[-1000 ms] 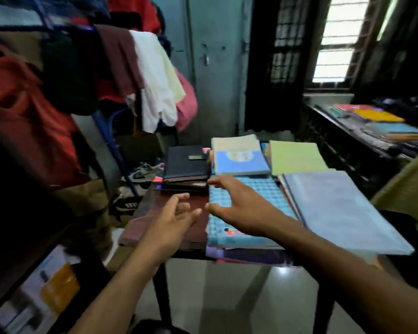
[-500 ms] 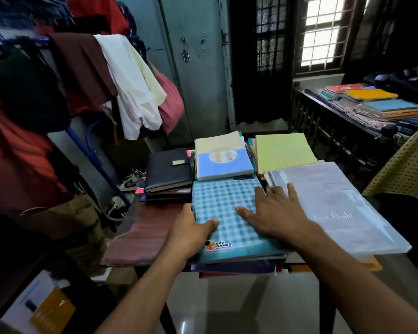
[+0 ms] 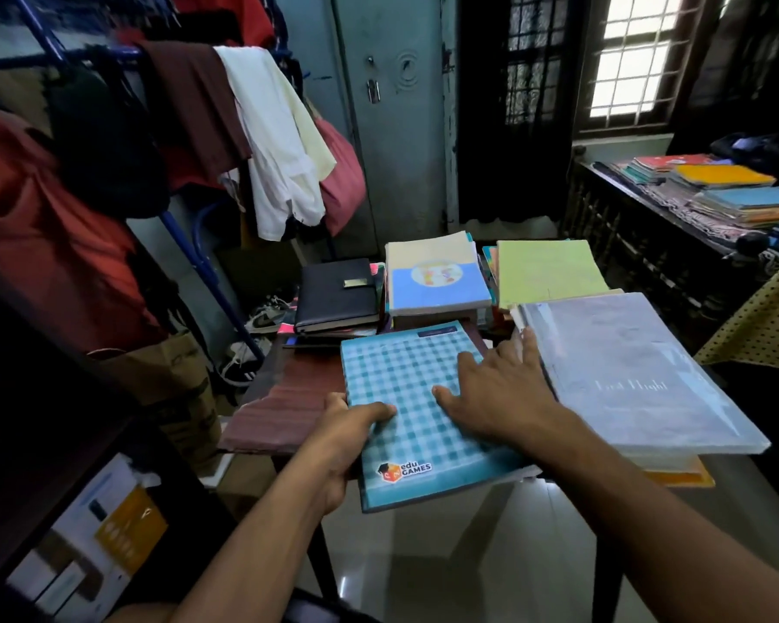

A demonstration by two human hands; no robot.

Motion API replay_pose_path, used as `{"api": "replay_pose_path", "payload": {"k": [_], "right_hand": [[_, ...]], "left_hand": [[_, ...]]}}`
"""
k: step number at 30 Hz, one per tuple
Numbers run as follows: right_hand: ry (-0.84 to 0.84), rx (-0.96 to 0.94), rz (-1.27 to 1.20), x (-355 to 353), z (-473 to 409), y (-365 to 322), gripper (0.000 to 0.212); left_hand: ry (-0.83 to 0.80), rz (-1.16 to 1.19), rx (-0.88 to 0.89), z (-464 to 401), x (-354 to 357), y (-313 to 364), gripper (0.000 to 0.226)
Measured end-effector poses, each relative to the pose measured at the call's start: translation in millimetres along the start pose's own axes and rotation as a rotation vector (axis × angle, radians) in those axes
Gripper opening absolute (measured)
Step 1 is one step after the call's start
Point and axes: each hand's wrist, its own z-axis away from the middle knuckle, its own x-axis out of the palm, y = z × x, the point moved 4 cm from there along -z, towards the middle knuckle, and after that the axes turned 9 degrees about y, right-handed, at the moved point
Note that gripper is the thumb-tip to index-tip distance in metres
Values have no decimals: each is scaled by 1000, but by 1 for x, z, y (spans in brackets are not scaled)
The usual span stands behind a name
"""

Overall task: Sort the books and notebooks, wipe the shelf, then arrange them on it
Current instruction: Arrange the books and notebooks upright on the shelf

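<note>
Gripping the checked notebook (image 3: 414,411) at its left edge, the left hand (image 3: 347,438) has its thumb on the cover and its fingers under it.

Right hand (image 3: 498,393) lies flat on the same cover, fingers straight and spread, holding nothing. Notebook juts past the near edge of the table (image 3: 271,415). Touching its right side: a grey plastic-covered book (image 3: 635,375) atop a pile. Behind: a black diary (image 3: 338,294), a blue-and-cream book (image 3: 437,281), a green book (image 3: 545,272).
</note>
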Motion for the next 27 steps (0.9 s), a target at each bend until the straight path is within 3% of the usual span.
{"api": "replay_pose_path", "payload": {"k": [7,13,18,21,25,27], "right_hand": [[-22,-179,-205,-6,8,-69,70],[-102,-439,-702,4,8,-208,67],[-136,-656,-875,7,45,-361,58],[-156,-825,-908,19,81,-442,54],[-266,-1072,-845,34,128,-531,54],[-306,-1208,-779,46,156,-575,54]], "left_hand": [[152,197,163,21,-82,8,31],[320,373,316,58,-227,-7,75],[584,444,370,104,-361,-38,64],[843,465,348,138,-428,-73,62],[1154,385,204,186,-488,-123,49],[1376,233,130,217,-512,-150,51]]}}
